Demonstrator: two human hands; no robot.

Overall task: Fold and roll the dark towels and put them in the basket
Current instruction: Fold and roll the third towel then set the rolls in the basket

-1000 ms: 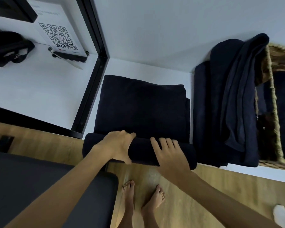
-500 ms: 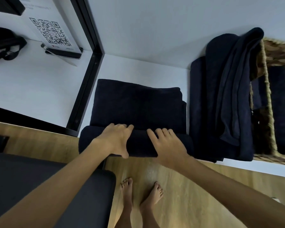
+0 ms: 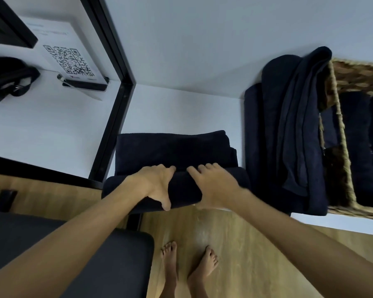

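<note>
A: Towel (image 3: 174, 151) position?

B: On the white table (image 3: 181, 108), at its near edge. The near part is a thick roll; the far part lies flat and folded on the tabletop. The roll's left end reaches past a black frame post (image 3: 114, 125).

A: Left hand (image 3: 157, 183)?

B: On top of the roll, left of centre. Fingers curl over the roll's far side, thumb hooks under the near side. It grips the roll.

A: Right hand (image 3: 213, 186)?

B: On top of the roll, just right of the left hand. Fingers lie fairly straight and spread across the roll, tips at the seam with the flat part. It presses down. The thumb cannot be seen clearly.

A: Other towels?

B: A dark pile (image 3: 289, 136) lies on the table to the right, well clear of the roll's flat part, with one piece draped against the basket (image 3: 340, 147). The basket is woven and stands at the right edge of the view, touching the pile. Dark cloth shows inside it; whether it is rolled cannot be determined.

A: Surroundings?

B: A QR sign (image 3: 69, 59) and a black bag (image 3: 7, 78) sit on the table's left section. Bare feet (image 3: 190, 267) stand on the wood floor (image 3: 256, 254). A dark seat (image 3: 73, 254) is at lower left.
</note>
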